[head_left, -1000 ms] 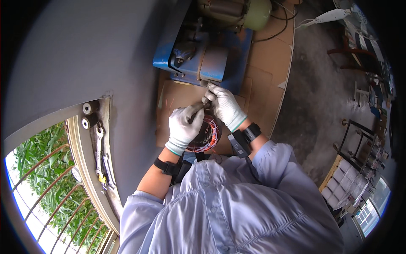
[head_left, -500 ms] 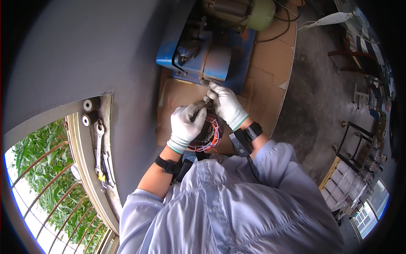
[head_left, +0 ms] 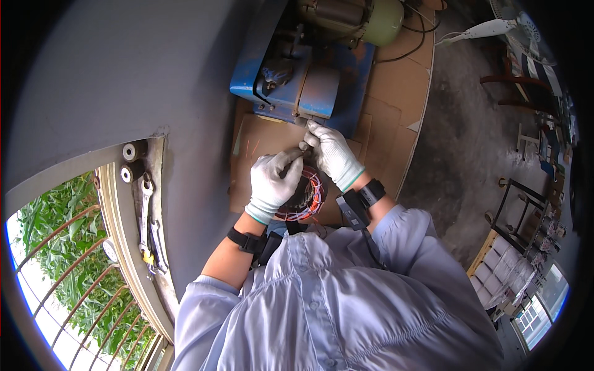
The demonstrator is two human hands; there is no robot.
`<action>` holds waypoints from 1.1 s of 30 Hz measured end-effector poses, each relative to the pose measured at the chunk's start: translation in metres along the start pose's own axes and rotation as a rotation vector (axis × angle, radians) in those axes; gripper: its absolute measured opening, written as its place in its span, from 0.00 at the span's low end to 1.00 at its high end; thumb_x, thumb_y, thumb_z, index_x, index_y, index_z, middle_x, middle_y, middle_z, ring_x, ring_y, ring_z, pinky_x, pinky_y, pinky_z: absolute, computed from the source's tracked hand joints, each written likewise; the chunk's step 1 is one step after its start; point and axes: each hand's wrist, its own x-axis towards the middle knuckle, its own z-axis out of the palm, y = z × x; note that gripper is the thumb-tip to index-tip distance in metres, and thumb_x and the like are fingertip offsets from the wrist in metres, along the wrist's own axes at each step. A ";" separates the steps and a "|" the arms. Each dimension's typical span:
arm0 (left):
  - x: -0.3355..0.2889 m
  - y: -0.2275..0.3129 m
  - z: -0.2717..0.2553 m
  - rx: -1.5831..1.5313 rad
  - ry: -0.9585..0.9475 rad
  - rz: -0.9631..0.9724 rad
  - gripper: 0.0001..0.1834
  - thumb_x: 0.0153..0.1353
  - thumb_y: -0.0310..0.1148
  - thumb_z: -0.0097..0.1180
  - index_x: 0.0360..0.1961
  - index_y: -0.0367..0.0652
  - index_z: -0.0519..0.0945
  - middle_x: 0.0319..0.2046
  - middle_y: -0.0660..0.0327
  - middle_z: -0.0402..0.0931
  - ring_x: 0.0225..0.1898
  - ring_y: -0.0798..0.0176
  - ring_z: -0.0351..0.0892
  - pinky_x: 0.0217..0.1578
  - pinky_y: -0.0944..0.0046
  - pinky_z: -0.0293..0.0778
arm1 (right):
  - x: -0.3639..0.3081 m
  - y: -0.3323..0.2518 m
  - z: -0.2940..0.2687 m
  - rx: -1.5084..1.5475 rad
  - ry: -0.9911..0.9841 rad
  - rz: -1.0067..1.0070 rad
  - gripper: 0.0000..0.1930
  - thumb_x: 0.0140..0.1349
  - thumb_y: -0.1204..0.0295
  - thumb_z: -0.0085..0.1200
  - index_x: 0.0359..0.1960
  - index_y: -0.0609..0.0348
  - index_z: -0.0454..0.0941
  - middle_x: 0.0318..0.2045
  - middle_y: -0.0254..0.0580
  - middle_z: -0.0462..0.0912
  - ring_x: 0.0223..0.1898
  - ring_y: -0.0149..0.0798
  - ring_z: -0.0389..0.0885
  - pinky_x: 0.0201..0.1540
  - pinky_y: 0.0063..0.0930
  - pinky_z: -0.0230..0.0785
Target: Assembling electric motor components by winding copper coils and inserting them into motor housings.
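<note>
Both gloved hands work close together in front of a blue machine (head_left: 318, 93), their fingertips nearly meeting just below its near edge. The left hand (head_left: 273, 184) has its thumb and fingers bent toward each other, its glove darkened at the tips; whether a small piece is clamped between them cannot be told. The right hand (head_left: 333, 153) reaches up with bent fingers to the machine's lower edge, by the rounded grey-and-blue cover; it hides its own grip, so what it may be pinching cannot be told either. A ring wound with orange and purple wire (head_left: 318, 199) sits right below the hands, between the wrists and near the person's body, partly covered by the left hand. The machine stands on brown cardboard (head_left: 390, 117), where thin orange strands (head_left: 252, 148) lie to the left of the hands. A green motor (head_left: 380, 23) is at the machine's far end, with a black cable (head_left: 405, 57) beside it. Well to the left, a wrench (head_left: 145, 213) lies on the window ledge below two rollers (head_left: 132, 162).
</note>
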 end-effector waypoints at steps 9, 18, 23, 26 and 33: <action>-0.001 0.001 -0.002 0.012 -0.016 -0.068 0.05 0.58 0.28 0.63 0.35 0.42 0.87 0.26 0.53 0.84 0.28 0.52 0.84 0.33 0.60 0.78 | -0.005 -0.002 0.008 -0.015 0.115 -0.029 0.14 0.76 0.64 0.46 0.54 0.58 0.76 0.20 0.26 0.70 0.28 0.30 0.75 0.36 0.25 0.69; -0.004 0.003 -0.007 -0.026 -0.055 -0.043 0.04 0.57 0.29 0.63 0.33 0.42 0.86 0.25 0.54 0.83 0.26 0.52 0.83 0.34 0.59 0.76 | -0.021 -0.007 0.010 0.028 0.085 0.001 0.13 0.75 0.64 0.47 0.49 0.59 0.78 0.19 0.28 0.71 0.24 0.30 0.74 0.31 0.24 0.68; -0.006 0.007 -0.030 0.066 -0.306 0.100 0.08 0.56 0.32 0.62 0.36 0.43 0.86 0.27 0.55 0.82 0.33 0.49 0.82 0.38 0.54 0.74 | -0.068 -0.011 0.010 -0.570 -0.143 -0.298 0.12 0.77 0.69 0.44 0.47 0.64 0.78 0.22 0.30 0.77 0.25 0.23 0.76 0.33 0.19 0.70; -0.009 0.020 -0.040 0.028 -0.265 0.079 0.10 0.56 0.31 0.61 0.39 0.41 0.85 0.36 0.51 0.82 0.38 0.47 0.82 0.44 0.54 0.76 | -0.084 -0.007 0.013 -0.663 -0.166 -0.373 0.12 0.77 0.70 0.43 0.47 0.64 0.79 0.24 0.31 0.77 0.25 0.23 0.75 0.32 0.19 0.70; -0.059 -0.036 -0.061 -0.454 0.271 -0.683 0.14 0.73 0.32 0.51 0.52 0.35 0.78 0.42 0.62 0.79 0.40 0.72 0.76 0.44 0.69 0.73 | -0.110 -0.006 0.024 -1.487 -0.679 -0.876 0.15 0.57 0.71 0.61 0.48 0.48 0.84 0.40 0.35 0.82 0.46 0.38 0.80 0.53 0.37 0.69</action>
